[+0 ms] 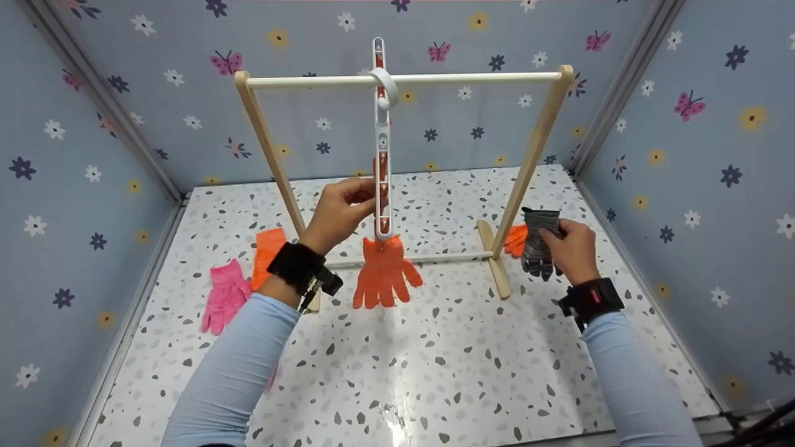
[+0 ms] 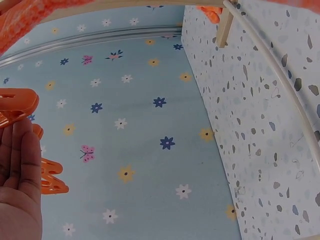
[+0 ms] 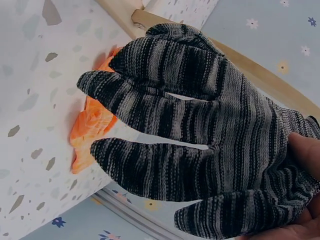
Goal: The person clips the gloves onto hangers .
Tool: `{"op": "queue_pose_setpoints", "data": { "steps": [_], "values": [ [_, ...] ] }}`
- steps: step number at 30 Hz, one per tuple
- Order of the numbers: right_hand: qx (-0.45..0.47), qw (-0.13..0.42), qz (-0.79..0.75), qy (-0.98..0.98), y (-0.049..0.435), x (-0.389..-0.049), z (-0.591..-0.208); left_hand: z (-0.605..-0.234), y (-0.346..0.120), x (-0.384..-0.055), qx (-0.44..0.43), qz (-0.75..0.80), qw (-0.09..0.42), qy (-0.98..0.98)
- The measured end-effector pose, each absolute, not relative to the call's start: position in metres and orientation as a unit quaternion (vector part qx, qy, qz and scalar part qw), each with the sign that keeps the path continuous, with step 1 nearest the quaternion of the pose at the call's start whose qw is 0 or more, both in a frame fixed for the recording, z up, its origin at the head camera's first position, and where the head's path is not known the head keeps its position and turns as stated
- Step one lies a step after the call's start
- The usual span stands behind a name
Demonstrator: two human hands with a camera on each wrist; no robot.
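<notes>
A white hanger [image 1: 383, 133] with orange clips hangs by its hook from the wooden rack's rail, pointing end-on at me. An orange glove [image 1: 382, 273] hangs fingers-down from its near end. My left hand [image 1: 340, 211] reaches the hanger's left side, thumb and fingers pinching an orange clip [image 2: 17, 105]; the thumb is hidden in the left wrist view. Off to the right, my right hand [image 1: 574, 248] grips a grey-and-black striped knit glove [image 3: 240, 130] by its cuff, the glove's fingers dangling. The striped glove is raised beside the rack's right leg.
The wooden rack [image 1: 472, 78] stands on a speckled white tabletop [image 1: 435, 372]. Left of it lie a pink glove [image 1: 227, 295] and an orange glove [image 1: 267, 248]. Another orange glove [image 1: 515, 239] lies by the right foot. Flower-patterned walls [image 1: 714, 186] close in the back and sides.
</notes>
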State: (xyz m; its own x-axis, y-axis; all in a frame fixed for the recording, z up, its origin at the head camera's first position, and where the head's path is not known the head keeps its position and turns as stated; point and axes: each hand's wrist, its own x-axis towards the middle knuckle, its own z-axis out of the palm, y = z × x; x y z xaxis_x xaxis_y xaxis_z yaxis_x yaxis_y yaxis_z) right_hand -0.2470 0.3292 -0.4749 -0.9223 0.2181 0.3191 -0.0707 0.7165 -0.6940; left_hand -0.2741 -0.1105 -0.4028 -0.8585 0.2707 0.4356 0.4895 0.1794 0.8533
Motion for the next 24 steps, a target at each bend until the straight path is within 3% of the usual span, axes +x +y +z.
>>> {"op": "queue_pose_setpoints", "data": {
  "steps": [24],
  "values": [
    [0.001,0.221,0.389,-0.894,0.307,-0.244,-0.462,-0.400,-0.109,-0.272,-0.257,-0.580,0.102,-0.766]
  ]
}}
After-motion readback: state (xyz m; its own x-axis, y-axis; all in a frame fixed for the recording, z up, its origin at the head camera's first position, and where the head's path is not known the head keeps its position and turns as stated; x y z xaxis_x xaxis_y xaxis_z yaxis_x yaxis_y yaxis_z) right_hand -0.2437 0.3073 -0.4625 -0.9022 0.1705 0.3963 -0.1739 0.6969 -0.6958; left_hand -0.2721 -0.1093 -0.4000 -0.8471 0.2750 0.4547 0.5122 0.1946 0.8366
